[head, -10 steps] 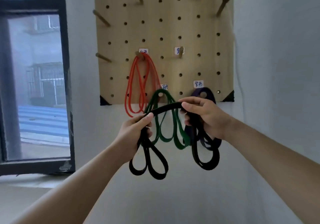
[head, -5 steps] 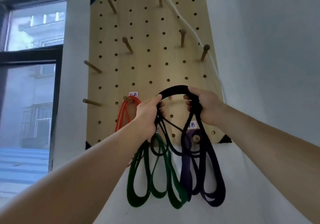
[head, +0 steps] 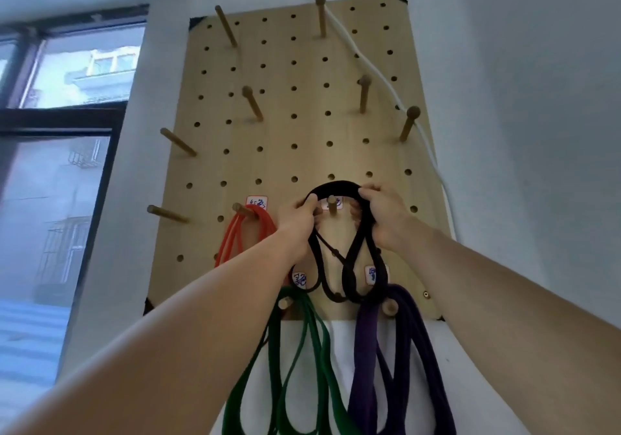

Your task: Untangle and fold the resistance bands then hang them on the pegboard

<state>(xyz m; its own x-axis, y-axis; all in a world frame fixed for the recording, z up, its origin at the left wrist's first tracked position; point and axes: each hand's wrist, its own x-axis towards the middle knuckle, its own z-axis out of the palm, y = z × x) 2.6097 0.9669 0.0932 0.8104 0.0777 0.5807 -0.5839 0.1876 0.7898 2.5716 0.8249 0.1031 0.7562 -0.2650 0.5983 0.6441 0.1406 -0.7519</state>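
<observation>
black band rose above peg, left hand to right hand.

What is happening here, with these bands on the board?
A person is hanging a folded black rubber resistance band on the wooden pegboard. The left grip and right grip hold its top loop arched over a short wooden peg. An orange-red band, a green band and a purple band hang on the board too.

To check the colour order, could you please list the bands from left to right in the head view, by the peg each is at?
Red band → green band → black band, held around its peg by the left hand and right hand → purple band.
</observation>
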